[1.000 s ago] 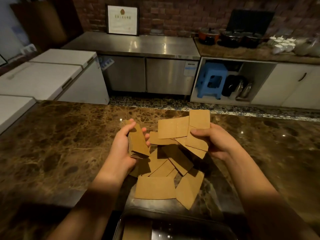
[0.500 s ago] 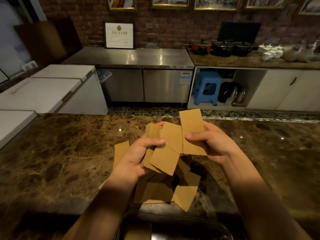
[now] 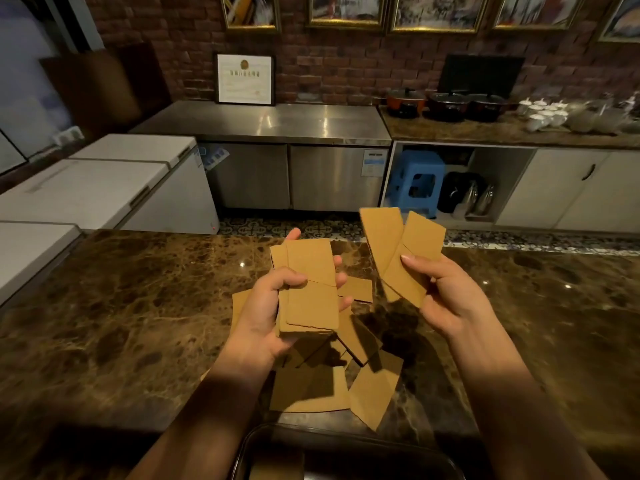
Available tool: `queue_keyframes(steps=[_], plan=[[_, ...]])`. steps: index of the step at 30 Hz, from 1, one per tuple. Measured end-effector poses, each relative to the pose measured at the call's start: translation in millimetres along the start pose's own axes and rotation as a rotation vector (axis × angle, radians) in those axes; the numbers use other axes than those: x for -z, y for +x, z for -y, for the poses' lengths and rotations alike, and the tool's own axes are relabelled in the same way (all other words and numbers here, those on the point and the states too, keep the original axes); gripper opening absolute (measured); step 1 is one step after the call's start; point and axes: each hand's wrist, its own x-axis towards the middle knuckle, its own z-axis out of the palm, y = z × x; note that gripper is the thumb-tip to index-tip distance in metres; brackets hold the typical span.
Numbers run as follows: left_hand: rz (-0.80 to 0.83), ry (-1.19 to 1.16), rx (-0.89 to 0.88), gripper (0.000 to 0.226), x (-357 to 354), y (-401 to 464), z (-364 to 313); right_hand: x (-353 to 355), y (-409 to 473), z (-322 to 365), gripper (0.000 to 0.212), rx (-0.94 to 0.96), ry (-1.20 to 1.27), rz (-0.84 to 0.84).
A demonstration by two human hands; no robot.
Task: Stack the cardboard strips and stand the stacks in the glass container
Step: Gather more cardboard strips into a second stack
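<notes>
My left hand (image 3: 268, 311) grips a stack of brown cardboard strips (image 3: 310, 289), held flat-faced toward me above the counter. My right hand (image 3: 446, 292) pinches a couple of fanned cardboard strips (image 3: 398, 247), raised to the right of the stack and apart from it. Several loose strips (image 3: 311, 389) lie scattered on the marble counter beneath both hands. The glass container (image 3: 346, 441) sits at the near edge of the counter, its rim showing at the bottom of the view; a strip seems to stand inside it, dimly seen.
The brown marble counter (image 3: 138, 306) stretches left and right of the pile. Beyond it are white chest freezers (image 3: 104, 188), a steel worktop (image 3: 270, 123), a blue stool (image 3: 417, 178) and pots (image 3: 446, 105) on a far counter.
A strip passed from my right hand onto the left hand's stack. Both hands then drew apart, the right hand lifting its remaining strips up and right.
</notes>
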Motion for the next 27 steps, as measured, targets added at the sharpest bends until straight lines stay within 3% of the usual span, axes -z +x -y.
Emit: queue_keyframes(steps=[6, 8, 13, 18, 20, 23, 25, 27], plan=[[-0.134, -0.049, 0.021, 0.031, -9.9, 1.8, 5.2, -9.8, -8.6, -13.9, 0.049, -0.071, 0.040, 0.163], [-0.150, -0.011, 0.021, 0.031, -10.1, 3.2, 7.5, -13.5, -11.0, -18.8, 0.048, -0.099, 0.056, 0.247], [-0.210, 0.188, 0.012, 0.042, -5.7, 3.5, 6.3, -19.4, -9.5, -23.8, 0.055, -0.118, -0.001, 0.139], [-0.223, 0.178, 0.040, 0.032, -6.6, 5.2, 5.1, -27.4, -13.2, -26.9, 0.052, -0.085, 0.004, 0.052], [-0.241, 0.121, 0.058, 0.035, -8.8, 7.1, 6.5, -26.9, -13.3, -27.2, 0.049, 0.014, -0.025, 0.057], [-0.263, 0.054, 0.095, 0.047, -9.6, 7.3, 7.0, -22.3, -15.2, -25.3, 0.028, 0.345, -0.190, 0.148], [-0.253, 0.046, 0.112, 0.049, -8.6, 6.9, 6.3, -18.3, -19.3, -23.4, 0.019, 0.648, -0.479, 0.257], [-0.219, 0.043, 0.112, 0.043, -9.6, 6.7, 4.2, -17.2, -21.4, -25.4, 0.025, 0.778, -0.794, 0.342]])
